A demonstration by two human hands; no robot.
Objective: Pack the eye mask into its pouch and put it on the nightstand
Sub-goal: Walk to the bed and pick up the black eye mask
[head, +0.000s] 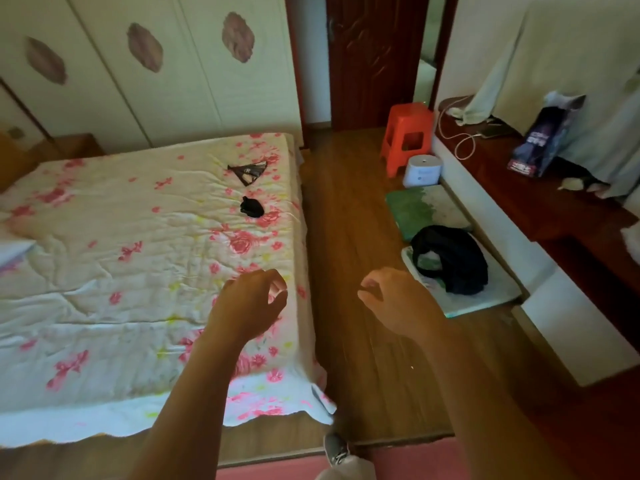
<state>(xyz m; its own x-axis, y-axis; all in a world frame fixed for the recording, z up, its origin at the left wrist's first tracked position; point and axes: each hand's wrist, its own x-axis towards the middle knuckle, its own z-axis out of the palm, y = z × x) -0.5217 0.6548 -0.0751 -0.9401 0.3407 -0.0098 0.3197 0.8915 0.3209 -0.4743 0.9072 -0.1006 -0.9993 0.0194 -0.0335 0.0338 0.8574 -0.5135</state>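
A small black eye mask lies bunched on the floral bedspread near the bed's right side. Just beyond it lies a flat, dark-edged clear pouch. My left hand hovers over the near right part of the bed, fingers loosely curled, holding nothing. My right hand hangs over the wooden floor beside the bed, fingers also loosely curled and empty. Both hands are well short of the mask and pouch. A brown nightstand stands at the far left by the headboard.
A red plastic stool and a white cylinder stand on the floor at right. Green mats and a dark garment lie beside a low red-brown shelf with a bag and cables. Wardrobe doors stand behind the bed.
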